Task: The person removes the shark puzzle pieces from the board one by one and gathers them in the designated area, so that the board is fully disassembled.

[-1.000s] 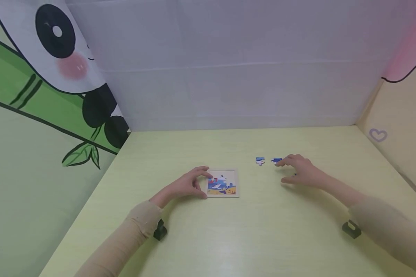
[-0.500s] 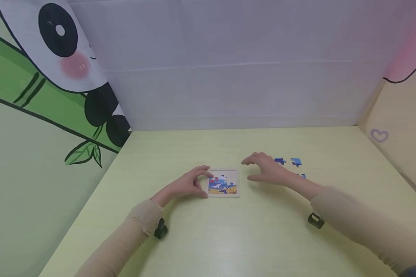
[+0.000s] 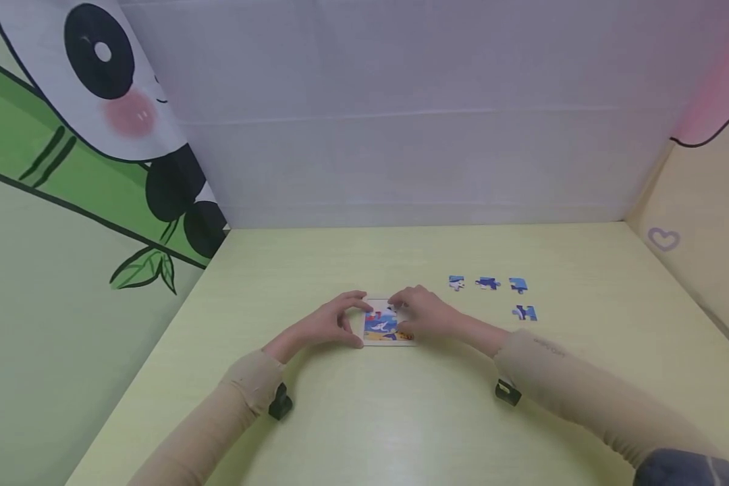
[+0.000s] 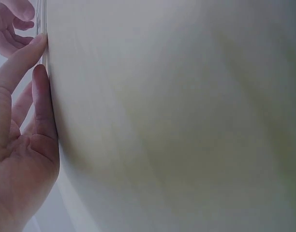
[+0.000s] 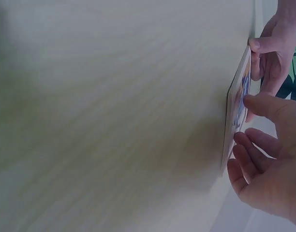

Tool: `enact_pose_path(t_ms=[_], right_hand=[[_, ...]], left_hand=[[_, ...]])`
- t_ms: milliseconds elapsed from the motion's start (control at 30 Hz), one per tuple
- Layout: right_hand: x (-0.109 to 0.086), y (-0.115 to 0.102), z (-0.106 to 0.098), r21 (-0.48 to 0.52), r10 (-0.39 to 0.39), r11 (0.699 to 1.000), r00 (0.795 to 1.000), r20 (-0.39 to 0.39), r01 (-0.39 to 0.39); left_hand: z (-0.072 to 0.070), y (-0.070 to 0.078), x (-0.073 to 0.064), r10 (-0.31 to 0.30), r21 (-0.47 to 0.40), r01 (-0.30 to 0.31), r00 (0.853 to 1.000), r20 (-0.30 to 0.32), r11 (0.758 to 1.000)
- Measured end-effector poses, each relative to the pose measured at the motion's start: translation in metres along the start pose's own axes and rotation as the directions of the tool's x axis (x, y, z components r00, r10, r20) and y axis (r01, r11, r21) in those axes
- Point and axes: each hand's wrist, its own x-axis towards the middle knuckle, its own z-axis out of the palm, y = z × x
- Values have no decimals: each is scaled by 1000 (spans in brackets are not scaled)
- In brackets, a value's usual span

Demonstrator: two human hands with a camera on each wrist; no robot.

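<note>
A small square jigsaw board (image 3: 387,345) with a pale frame lies flat on the table. Sea-picture pieces (image 3: 378,327) fill much of it, and its top strip looks bare. My left hand (image 3: 331,322) holds the board's left side, thumb at the lower corner and fingers at the upper one. From the right, my right hand (image 3: 428,312) reaches over the board and hides its right part. In the right wrist view, the thumb (image 5: 257,102) is on the picture, apart from the bent fingers at the board's edge, with no loose piece visible between them.
To the right of the board lie several loose blue jigsaw pieces (image 3: 488,283), one (image 3: 525,312) nearer than the others. White cloth (image 3: 425,169) hangs behind the pale table (image 3: 364,418), and printed panels (image 3: 48,304) stand at the sides.
My right hand has moved left from above the loose pieces to the board, uncovering those pieces. My left hand has stayed on the board's left side.
</note>
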Motion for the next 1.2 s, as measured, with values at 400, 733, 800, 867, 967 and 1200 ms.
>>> enact_pose_path(t_ms=[400,733,800,867,967,1200], right_hand=[[2,-11,-1,80,17,997,1000,11,-18],[8,-10,-4,-56,-23,998,1000,1,23],[6,-11,-5,-85,-35,996,999,-11,34],[4,-11,-5,-103,-52,993,998,-23,50],[1,-12,-6,-110,-76,991,996,-44,71],[-4,-10,-11,-87,-88,993,993,-73,82]], left_hand=[[0,1,0,2,11,-2,1000,-4,1000],[1,3,0,0,-1,0,1000,-2,1000],[1,3,0,0,-1,0,1000,-1,1000],[1,3,0,-1,0,1,1000,0,1000],[2,3,0,-1,-2,1,1000,-1,1000],[1,1,0,1,1,-1,1000,-9,1000]])
